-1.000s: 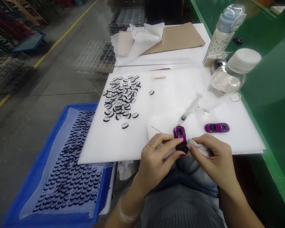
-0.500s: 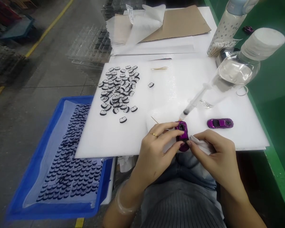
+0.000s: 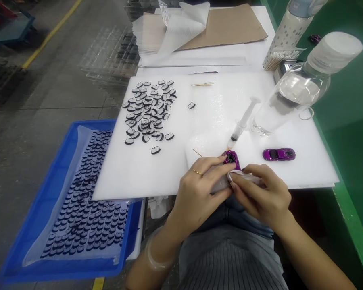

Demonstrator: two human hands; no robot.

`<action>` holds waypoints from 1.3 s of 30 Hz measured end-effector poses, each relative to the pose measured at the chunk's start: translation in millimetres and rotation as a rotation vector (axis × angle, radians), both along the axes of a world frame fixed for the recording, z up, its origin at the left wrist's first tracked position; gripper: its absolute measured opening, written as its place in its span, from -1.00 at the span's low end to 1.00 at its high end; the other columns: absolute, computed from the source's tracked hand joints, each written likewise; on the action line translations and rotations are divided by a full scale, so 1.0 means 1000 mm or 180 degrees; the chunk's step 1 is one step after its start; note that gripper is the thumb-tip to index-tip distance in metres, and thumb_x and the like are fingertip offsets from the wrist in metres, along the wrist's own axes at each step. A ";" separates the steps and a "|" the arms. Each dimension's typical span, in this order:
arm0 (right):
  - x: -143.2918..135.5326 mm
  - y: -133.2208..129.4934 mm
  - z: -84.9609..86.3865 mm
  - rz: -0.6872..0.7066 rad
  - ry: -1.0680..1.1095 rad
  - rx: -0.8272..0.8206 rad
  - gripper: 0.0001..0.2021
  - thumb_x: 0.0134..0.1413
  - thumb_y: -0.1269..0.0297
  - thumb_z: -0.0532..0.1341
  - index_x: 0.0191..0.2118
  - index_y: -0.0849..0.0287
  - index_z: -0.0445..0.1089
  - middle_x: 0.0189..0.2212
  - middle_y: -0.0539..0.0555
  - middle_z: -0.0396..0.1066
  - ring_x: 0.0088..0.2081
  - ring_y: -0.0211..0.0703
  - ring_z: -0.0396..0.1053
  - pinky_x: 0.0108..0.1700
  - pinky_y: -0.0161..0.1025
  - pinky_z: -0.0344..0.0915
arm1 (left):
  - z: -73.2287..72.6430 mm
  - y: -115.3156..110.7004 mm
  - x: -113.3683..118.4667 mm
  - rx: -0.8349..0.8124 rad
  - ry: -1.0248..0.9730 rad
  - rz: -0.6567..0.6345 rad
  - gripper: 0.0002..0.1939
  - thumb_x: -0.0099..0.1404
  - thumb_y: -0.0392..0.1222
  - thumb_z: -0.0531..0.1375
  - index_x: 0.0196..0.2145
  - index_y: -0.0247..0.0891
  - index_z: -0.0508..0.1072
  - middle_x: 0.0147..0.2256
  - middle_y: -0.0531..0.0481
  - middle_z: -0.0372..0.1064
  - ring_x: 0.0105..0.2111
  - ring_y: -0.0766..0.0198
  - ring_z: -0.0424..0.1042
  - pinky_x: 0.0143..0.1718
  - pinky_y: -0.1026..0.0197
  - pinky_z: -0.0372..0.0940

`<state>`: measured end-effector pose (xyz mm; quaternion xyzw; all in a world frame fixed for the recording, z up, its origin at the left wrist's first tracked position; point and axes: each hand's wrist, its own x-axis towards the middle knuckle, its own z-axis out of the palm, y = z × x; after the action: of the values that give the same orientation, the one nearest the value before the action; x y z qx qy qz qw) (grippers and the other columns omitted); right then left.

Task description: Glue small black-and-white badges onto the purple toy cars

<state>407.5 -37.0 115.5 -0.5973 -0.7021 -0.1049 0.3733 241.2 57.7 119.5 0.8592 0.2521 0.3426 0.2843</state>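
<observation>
At the near edge of the board [image 3: 157,177], the left hand [image 3: 196,189] gripped the car [image 3: 232,158] with curled fingers; the right hand [image 3: 266,193] pinched a cloth [image 3: 250,176] against it, work seemingly midway, many pieces [image 3: 148,117] lying loose.

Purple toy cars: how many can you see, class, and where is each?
3. One car is in the left hand, a second car lies on the white board, and a third car, small and less clear, shows beside the white bottle cap. Others may be hidden.
</observation>
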 end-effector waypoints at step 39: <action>0.125 -0.083 0.014 -0.3237 0.1593 0.0263 -0.73 0.14 0.11 0.31 -0.08 0.11 0.51 -0.06 0.28 0.54 0.03 0.25 0.51 0.15 0.22 0.37 | 0.008 -0.035 0.142 0.1114 0.1209 0.0112 -0.77 0.21 -0.62 0.20 -0.27 -0.42 0.57 -0.45 -0.12 0.53 -0.43 0.07 0.55 -0.43 0.14 0.42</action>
<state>532.9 -119.8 129.5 -0.8517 -0.2116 -0.1542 0.4539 383.4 22.7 127.8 0.9397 0.2527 0.2185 0.0728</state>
